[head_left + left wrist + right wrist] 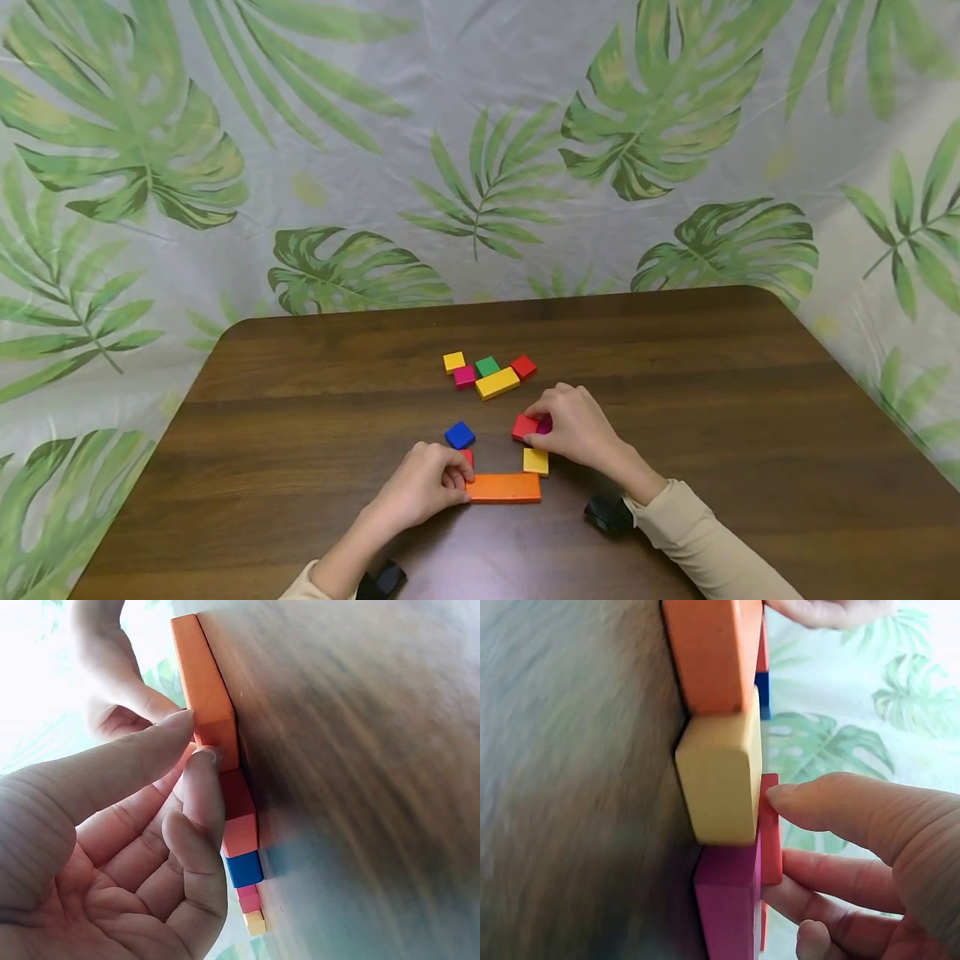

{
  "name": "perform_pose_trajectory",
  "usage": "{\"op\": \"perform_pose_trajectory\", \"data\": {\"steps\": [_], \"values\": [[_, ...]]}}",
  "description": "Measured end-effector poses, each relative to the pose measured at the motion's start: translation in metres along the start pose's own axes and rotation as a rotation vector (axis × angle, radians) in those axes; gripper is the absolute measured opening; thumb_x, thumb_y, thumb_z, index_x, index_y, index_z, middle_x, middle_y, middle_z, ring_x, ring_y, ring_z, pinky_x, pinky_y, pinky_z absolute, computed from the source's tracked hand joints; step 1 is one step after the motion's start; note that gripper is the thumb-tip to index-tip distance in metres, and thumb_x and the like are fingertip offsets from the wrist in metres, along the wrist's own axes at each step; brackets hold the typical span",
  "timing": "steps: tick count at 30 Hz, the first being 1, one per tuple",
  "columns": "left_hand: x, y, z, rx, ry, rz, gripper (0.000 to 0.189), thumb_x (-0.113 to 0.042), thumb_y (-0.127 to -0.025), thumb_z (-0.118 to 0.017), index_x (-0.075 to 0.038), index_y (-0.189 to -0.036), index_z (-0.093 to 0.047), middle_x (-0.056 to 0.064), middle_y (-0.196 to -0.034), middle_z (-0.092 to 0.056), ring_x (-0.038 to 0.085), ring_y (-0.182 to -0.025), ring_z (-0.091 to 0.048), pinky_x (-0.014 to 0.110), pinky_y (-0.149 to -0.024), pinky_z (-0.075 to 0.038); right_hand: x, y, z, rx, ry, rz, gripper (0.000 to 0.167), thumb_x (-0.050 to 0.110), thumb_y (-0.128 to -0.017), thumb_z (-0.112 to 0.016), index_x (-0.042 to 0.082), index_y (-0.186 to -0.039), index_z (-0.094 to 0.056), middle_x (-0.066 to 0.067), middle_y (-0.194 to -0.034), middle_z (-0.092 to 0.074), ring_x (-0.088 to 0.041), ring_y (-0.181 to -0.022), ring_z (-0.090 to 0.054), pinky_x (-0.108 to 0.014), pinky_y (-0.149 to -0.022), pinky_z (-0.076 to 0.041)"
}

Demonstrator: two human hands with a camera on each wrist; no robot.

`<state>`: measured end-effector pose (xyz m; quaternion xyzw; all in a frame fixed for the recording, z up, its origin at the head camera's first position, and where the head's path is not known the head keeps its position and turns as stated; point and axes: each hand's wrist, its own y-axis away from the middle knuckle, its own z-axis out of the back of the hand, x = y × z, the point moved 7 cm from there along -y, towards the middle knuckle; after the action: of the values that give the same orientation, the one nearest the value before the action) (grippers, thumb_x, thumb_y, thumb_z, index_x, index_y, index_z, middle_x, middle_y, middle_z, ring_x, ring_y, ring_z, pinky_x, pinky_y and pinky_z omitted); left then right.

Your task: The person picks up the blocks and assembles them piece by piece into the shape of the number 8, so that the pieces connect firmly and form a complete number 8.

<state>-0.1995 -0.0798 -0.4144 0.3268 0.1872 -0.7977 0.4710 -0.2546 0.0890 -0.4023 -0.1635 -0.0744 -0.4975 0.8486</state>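
My left hand (423,486) pinches the left end of a long orange block (507,488) lying on the table, thumb at the near corner and a curled finger at the end. Just behind that end, a red block (241,834) is partly hidden by the fingers in the head view. A blue block (460,434) lies beyond it. My right hand (577,429) holds a red block (524,427) between thumb and fingers. Beside this block a purple block (729,900) shows, partly covered by the hand from above. A yellow block (536,461) sits between them and the orange block's right end.
Farther back on the brown table (300,433) lies a loose group: a small yellow block (453,362), a magenta block (465,377), a green block (487,367), a longer yellow block (498,383) and a red block (523,366). A leaf-patterned curtain (510,50) hangs behind the table.
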Motion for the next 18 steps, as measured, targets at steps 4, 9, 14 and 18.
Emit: {"op": "perform_pose_trajectory", "data": {"steps": [4,9,14,18], "values": [[0.0,-0.001,0.001,-0.008,-0.003,-0.006,0.013,-0.002,-0.071,-0.078,-0.003,-0.074,-0.066,0.0,-0.064,-0.061,-0.001,-0.056,-0.049,0.014,-0.053,-0.044,-0.008,0.001,0.002,0.009,0.007,-0.008,0.022,0.028,-0.069,-0.081,0.016,-0.087,-0.076,0.003,-0.076,-0.068,-0.01,-0.071,-0.048,-0.027,-0.069,-0.037],[-0.001,-0.001,0.002,-0.011,-0.005,-0.005,0.013,-0.001,-0.07,-0.078,-0.003,-0.075,-0.066,0.0,-0.064,-0.061,0.0,-0.056,-0.049,0.015,-0.054,-0.044,-0.013,0.001,0.0,0.051,-0.007,-0.009,0.026,0.03,-0.072,-0.079,0.017,-0.094,-0.075,0.005,-0.078,-0.067,-0.01,-0.075,-0.05,-0.028,-0.071,-0.037],[-0.001,0.001,0.002,-0.003,-0.005,0.005,0.013,-0.002,-0.071,-0.078,-0.004,-0.075,-0.066,-0.001,-0.063,-0.061,-0.001,-0.056,-0.048,0.014,-0.054,-0.044,-0.011,0.003,-0.002,0.094,-0.018,0.015,0.029,0.031,-0.074,-0.078,0.017,-0.099,-0.075,0.004,-0.08,-0.067,-0.01,-0.076,-0.049,-0.026,-0.07,-0.034],[-0.002,0.001,0.001,-0.008,-0.004,-0.012,0.013,-0.001,-0.07,-0.078,-0.003,-0.074,-0.066,0.0,-0.064,-0.061,-0.001,-0.056,-0.048,0.015,-0.053,-0.043,-0.01,0.004,-0.003,0.106,-0.019,0.029,0.03,0.032,-0.074,-0.077,0.016,-0.1,-0.074,0.004,-0.083,-0.068,-0.01,-0.079,-0.05,-0.025,-0.069,-0.033]]}}
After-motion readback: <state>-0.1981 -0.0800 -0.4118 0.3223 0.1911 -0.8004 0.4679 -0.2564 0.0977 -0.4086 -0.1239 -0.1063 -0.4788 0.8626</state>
